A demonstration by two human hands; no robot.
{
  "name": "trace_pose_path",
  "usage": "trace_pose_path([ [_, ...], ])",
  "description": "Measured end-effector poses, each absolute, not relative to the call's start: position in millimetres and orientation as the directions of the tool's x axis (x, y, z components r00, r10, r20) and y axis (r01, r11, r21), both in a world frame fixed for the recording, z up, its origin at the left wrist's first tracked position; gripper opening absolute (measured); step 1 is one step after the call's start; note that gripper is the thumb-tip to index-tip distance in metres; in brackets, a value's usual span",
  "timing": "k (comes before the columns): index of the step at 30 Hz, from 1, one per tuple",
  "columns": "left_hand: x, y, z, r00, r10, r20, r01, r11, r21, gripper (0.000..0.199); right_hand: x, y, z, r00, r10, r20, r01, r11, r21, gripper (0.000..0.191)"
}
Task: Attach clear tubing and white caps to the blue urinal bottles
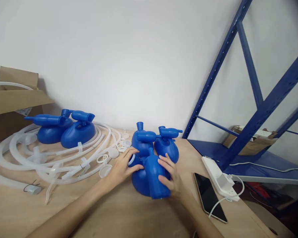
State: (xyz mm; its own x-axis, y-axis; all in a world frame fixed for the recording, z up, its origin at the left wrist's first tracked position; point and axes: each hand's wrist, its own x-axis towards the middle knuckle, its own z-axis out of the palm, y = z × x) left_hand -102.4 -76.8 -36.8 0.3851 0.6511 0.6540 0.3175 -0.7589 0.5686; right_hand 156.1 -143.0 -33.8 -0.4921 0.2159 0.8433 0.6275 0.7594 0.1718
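A blue plastic urinal bottle stands on the table in front of me. My left hand is closed round its short neck, thumb on the near side, with a white ring showing at the mouth. Across the bottle's top lies a tapered blue tube-like piece, wide end toward me. The fingers of my right hand wrap its right side; whether it is joined to the bottle I cannot tell. Right behind stand two similar blue bottles, each with such a piece on top.
Coiled translucent hoses and white caps spread on the left. Two more blue bottles stand behind them, beside a cardboard box. A phone and a white power strip lie right, near a blue metal rack.
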Motion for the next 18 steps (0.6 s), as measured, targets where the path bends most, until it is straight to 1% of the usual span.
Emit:
trace_pose_path([
  [1,-103.3,-76.0,-37.0,0.383,0.654,0.652,0.306,-0.756,0.579,0.053,154.1,-145.8,-35.5,-0.477,0.215,0.852,0.631,0.759,0.161,0.053],
  [3,-108.3,-71.7,-34.9,0.399,0.646,0.651,0.256,-0.760,0.598,0.061,152.0,-150.2,-36.5,-0.486,0.195,0.852,0.631,0.753,0.188,0.048],
  [4,-112.7,-68.4,-32.1,0.403,0.651,0.644,0.239,-0.754,0.612,0.062,152.2,-151.4,-35.3,-0.510,0.180,0.841,0.622,0.752,0.217,0.045],
  [5,-118.6,-64.5,-28.1,0.392,0.675,0.625,0.260,-0.733,0.628,0.060,153.1,-152.0,-32.8,-0.535,0.159,0.830,0.605,0.757,0.245,0.043],
  [6,-125.9,-60.2,-23.2,0.380,0.719,0.582,0.347,-0.694,0.631,0.058,154.4,-152.0,-29.2,-0.547,0.143,0.825,0.586,0.769,0.255,0.044],
  [7,-134.5,-55.8,-17.9,0.357,0.776,0.521,0.484,-0.630,0.608,0.057,155.7,-151.6,-24.6,-0.546,0.138,0.826,0.569,0.785,0.245,0.051],
  [8,-143.9,-51.6,-13.0,0.320,0.833,0.451,0.635,-0.542,0.550,0.056,156.7,-151.0,-19.3,-0.534,0.139,0.834,0.557,0.800,0.223,0.060],
  [9,-153.8,-47.9,-9.2,0.279,0.881,0.383,0.768,-0.444,0.462,0.054,157.2,-150.3,-13.6,-0.521,0.138,0.842,0.549,0.810,0.207,0.069],
  [10,-163.5,-44.9,-7.2,0.244,0.914,0.326,0.855,-0.361,0.373,0.049,157.0,-149.6,-7.7,-0.509,0.146,0.849,0.554,0.810,0.193,0.075],
  [11,-172.6,-42.8,-7.2,0.219,0.935,0.280,0.905,-0.302,0.300,0.044,156.1,-149.0,-1.8,-0.492,0.171,0.854,0.577,0.798,0.173,0.077],
  [12,-180.5,-41.4,-9.4,0.203,0.947,0.247,0.929,-0.267,0.258,0.038,154.5,-148.6,4.0,-0.468,0.213,0.858,0.616,0.775,0.143,0.077],
  [14,-192.0,-40.3,-18.6,0.190,0.962,0.198,0.948,-0.232,0.218,0.028,149.4,-148.0,15.7,-0.409,0.324,0.853,0.704,0.707,0.069,0.075],
  [16,-198.2,-39.7,-30.7,0.201,0.968,0.149,0.953,-0.228,0.197,0.023,142.3,-148.0,28.2,-0.356,0.471,0.807,0.782,0.623,-0.019,0.078],
  [18,-201.7,-38.4,-41.0,0.227,0.967,0.115,0.944,-0.248,0.216,0.022,133.3,-148.2,42.1,-0.325,0.624,0.711,0.840,0.535,-0.086,0.079],
])
